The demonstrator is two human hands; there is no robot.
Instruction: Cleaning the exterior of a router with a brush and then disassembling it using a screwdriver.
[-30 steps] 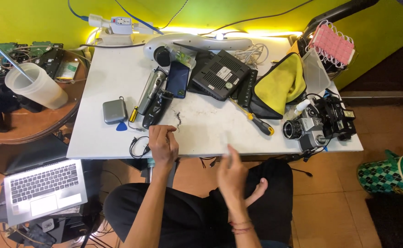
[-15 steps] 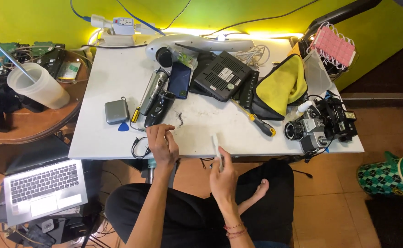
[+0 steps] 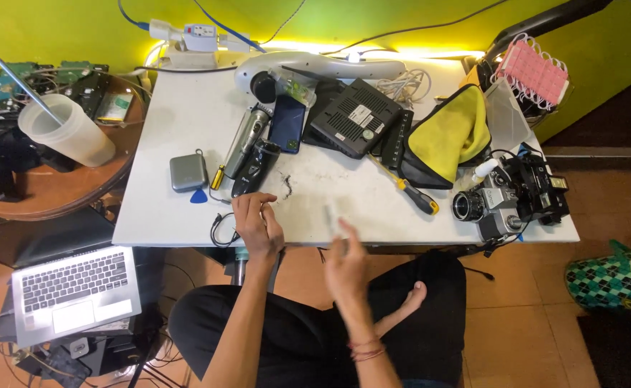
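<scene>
- Head view: I am resting my left hand point(image 3: 256, 224) on the near edge of the white table point(image 3: 172, 215), fingers curled loosely with nothing gripped, just below the black trimmer point(image 3: 255, 168), which is lying on the table within easy reach.
- I am raising my right hand point(image 3: 344, 267) over the table's front edge; it is pinching a small pale sliver point(image 3: 332, 218) upright at the fingertips. It is blurred, so I cannot tell what it is.
- A dark smear of clippings point(image 3: 286, 185) is sitting just beside the trimmer's head, between my two hands.
- The grey case point(image 3: 187, 172) and blue pick point(image 3: 198, 196) are lying to the left of the trimmer, apart from the work spot.
- The screwdriver point(image 3: 410, 194) and camera point(image 3: 504, 197) are lying to the right, well away from my hands.
</scene>
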